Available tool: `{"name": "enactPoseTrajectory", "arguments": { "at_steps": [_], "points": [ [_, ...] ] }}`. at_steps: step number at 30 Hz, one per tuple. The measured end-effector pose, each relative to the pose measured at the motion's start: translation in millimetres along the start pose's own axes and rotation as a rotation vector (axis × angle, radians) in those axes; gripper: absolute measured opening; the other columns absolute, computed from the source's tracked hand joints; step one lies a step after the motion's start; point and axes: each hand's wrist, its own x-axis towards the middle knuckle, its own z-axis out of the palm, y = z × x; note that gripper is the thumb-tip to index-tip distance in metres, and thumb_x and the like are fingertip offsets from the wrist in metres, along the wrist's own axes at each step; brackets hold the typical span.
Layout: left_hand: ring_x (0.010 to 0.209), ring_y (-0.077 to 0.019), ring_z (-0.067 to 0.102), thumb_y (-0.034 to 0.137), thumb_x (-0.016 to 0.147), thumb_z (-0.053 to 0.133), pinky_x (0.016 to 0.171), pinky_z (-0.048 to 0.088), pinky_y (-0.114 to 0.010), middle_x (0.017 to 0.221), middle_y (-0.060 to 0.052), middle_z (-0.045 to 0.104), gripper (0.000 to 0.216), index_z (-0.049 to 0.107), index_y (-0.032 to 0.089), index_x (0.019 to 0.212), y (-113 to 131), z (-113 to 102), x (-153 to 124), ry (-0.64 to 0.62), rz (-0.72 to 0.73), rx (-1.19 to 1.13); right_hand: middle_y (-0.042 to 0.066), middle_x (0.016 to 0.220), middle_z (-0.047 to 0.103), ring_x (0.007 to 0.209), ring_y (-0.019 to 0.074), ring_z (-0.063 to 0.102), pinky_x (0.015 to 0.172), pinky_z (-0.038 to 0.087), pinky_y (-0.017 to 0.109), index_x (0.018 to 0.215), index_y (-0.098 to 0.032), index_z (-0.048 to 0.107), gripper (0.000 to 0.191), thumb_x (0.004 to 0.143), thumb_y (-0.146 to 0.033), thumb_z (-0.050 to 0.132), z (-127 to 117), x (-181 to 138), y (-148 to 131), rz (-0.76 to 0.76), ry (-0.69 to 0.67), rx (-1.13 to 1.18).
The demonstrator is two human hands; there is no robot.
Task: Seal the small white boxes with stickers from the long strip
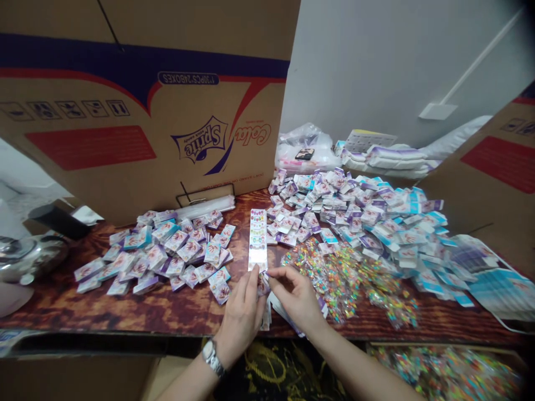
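1. Two bare hands, the left hand (244,306) and the right hand (296,298), come together close to the front edge of the bench (163,316), over one small box (262,284).
2. This small box sits directly between the fingers of both hands: the left ones lie along its left side, the right ones reach its far right corner.
3. The left fingers are nearly straight, side by side, and with the thumb they seem closed around the box. The right thumb and first finger are bent close to each other at its edge; whether they really pinch it, I cannot tell.
4. Most of the box is covered by the fingers, so which way its long axis points is not clear to me.
5. Just beyond the box lies a printed strip (258,236), with its long axis running straight away from the person. Its near end is at the left fingertips, so the left hand is the nearer one; touching or only overlapping, I cannot say.
6. On the left side there is a pile of boxes (184,250); close to the right hand are clear packets with colourful pieces (334,273), and behind them a larger heap of boxes (359,217).
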Motion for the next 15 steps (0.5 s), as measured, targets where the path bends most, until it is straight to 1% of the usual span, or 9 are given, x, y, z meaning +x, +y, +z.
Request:
{"name": "enactPoseTrajectory", "arguments": {
  "at_steps": [3,5,6,8,10,12,13,15],
  "points": [
    [0.109,-0.0262,0.052,0.017,0.089,0.04,0.087,0.049,-0.039,0.12,-0.016,0.05,0.061,0.012,0.017,0.143,-1,2,-1,-0.001,-0.008,0.046,0.003,0.079,0.064,0.072,0.0161,0.061,0.066,0.05,0.028,0.086,-0.018,0.067,0.012,0.081,-0.024,0.058,0,0,-4,-0.072,0.034,-0.119],
    [0.109,-0.0265,0.051,0.016,0.089,0.04,0.087,0.049,-0.039,0.119,-0.016,0.049,0.063,0.009,0.017,0.144,-1,5,-1,0.017,-0.001,0.085,0.004,0.08,0.063,0.074,0.0164,0.06,0.067,0.05,0.028,0.087,-0.019,0.068,0.013,0.082,-0.021,0.056,0,-2,-8,-0.15,0.043,-0.193],
    [0.109,-0.0267,0.05,0.015,0.089,0.04,0.088,0.048,-0.039,0.119,-0.017,0.049,0.064,0.007,0.017,0.144,-2,6,0,0.029,0.007,0.103,0.005,0.083,0.063,0.077,0.0171,0.06,0.069,0.05,0.029,0.09,-0.019,0.067,0.015,0.084,-0.02,0.054,1,-4,-10,-0.2,0.045,-0.233],
    [0.11,-0.0274,0.049,0.013,0.089,0.039,0.089,0.046,-0.041,0.118,-0.018,0.048,0.067,0.002,0.015,0.145,-2,9,1,0.041,0.02,0.121,0.007,0.094,0.064,0.088,0.0191,0.059,0.078,0.049,0.033,0.102,-0.02,0.064,0.022,0.086,-0.016,0.049,6,-11,-11,-0.339,0.047,-0.315],
    [0.107,-0.0277,0.049,0.012,0.088,0.038,0.089,0.046,-0.043,0.115,-0.019,0.048,0.068,-0.001,0.013,0.144,-1,11,2,0.033,0.015,0.115,0.01,0.106,0.062,0.099,0.0209,0.056,0.087,0.046,0.038,0.116,-0.02,0.057,0.033,0.087,-0.011,0.045,12,-18,-11,-0.505,0.043,-0.39],
    [0.104,-0.0267,0.05,0.011,0.088,0.036,0.086,0.047,-0.042,0.113,-0.018,0.049,0.067,-0.001,0.012,0.144,-3,9,3,0.016,0.01,0.095,0.011,0.114,0.06,0.106,0.0216,0.053,0.091,0.044,0.04,0.125,-0.02,0.05,0.04,0.088,-0.009,0.043,15,-23,-9,-0.606,0.004,-0.437],
    [0.102,-0.0259,0.051,0.012,0.088,0.036,0.085,0.048,-0.041,0.112,-0.018,0.049,0.066,0.001,0.013,0.144,-6,6,3,0.005,0.019,0.094,0.011,0.115,0.06,0.107,0.0212,0.053,0.091,0.045,0.039,0.127,-0.02,0.048,0.04,0.088,-0.01,0.043,14,-24,-8,-0.604,-0.037,-0.446],
    [0.096,-0.0242,0.053,0.016,0.088,0.04,0.078,0.051,-0.036,0.111,-0.017,0.051,0.064,0.01,0.014,0.144,-19,-4,3,-0.003,0.03,0.14,0.009,0.113,0.062,0.104,0.0196,0.056,0.088,0.048,0.035,0.126,-0.02,0.049,0.037,0.09,-0.015,0.044,3,-23,-4,-0.522,-0.13,-0.449]
  ]
}}
